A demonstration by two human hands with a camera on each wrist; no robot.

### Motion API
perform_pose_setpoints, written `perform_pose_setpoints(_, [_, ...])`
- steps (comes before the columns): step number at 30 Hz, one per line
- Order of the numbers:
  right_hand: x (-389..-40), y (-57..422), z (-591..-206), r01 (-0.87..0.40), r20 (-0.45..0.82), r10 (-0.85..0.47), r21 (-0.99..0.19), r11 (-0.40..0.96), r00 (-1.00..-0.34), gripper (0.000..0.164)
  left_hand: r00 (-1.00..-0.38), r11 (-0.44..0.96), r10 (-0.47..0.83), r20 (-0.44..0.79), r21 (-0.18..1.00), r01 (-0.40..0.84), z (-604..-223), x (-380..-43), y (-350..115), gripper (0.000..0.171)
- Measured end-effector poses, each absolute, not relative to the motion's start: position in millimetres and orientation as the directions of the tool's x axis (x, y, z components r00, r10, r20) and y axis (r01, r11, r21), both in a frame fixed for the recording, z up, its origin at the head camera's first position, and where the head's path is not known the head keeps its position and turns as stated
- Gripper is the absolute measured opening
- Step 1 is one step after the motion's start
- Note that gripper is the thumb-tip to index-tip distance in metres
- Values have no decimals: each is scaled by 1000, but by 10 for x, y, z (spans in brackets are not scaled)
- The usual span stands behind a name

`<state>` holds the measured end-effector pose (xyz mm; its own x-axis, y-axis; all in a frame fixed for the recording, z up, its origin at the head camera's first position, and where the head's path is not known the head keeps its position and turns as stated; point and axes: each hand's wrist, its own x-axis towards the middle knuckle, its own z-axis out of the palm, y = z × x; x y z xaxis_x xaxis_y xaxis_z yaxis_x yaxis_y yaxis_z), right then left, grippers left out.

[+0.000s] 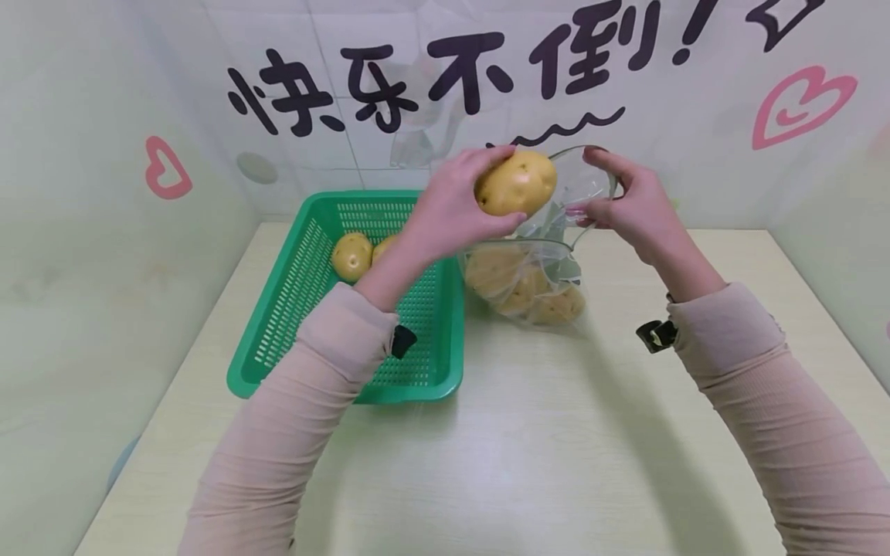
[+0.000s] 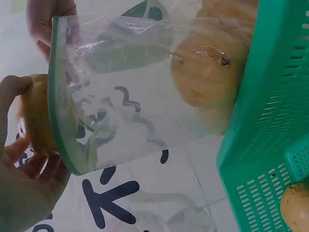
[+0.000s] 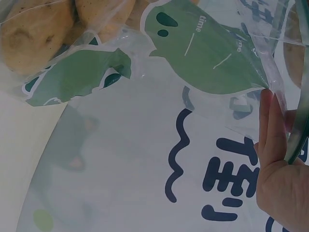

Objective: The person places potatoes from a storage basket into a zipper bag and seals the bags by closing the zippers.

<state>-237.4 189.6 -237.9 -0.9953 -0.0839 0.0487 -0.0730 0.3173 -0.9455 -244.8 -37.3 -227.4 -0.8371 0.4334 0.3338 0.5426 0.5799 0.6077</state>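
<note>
Pale wall sheeting with dark lettering and pink hearts rises behind the basket, and a light wooden table spreads beneath it. Green and slatted, the basket has plenty of bare floor showing. Just right of its far half sits the clear bag, upright and bulging low down; whether the two touch is hard to tell. Its mouth stands above the basket's rim, and good work here seems to depend on keeping that mouth wide and high, with the base settled so the weight doesn't drag the edge down.

To the right of the basket, the right hand holds the bag's edge, two fingers straight and close together along the plastic; where the thumb presses is unclear. Up beyond the basket's far right corner, the left hand has thumb and fingers curled round one potato, right at the bag's mouth. Best, I'd judge, to lead with its free end, clear the stiff edge, and lower it before letting go, as a drop could strain the plastic.

At least three bagged potatoes lie right of the basket; inside it, two loose potatoes show, one partly hidden by the left arm.
</note>
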Motion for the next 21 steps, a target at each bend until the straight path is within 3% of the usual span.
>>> perform_pose_setpoints(12, [-2362,1897,-2377,-75,53,-78,-944,321,-996,71,-879,675,415,234,568,470,-2335,-2449,-324,72])
perform_pose_setpoints(21, [-2363,1893,-2380,-68,47,-76,-946,318,-996,71,-875,674,418,244,563,479,-2354,-2465,-326,71])
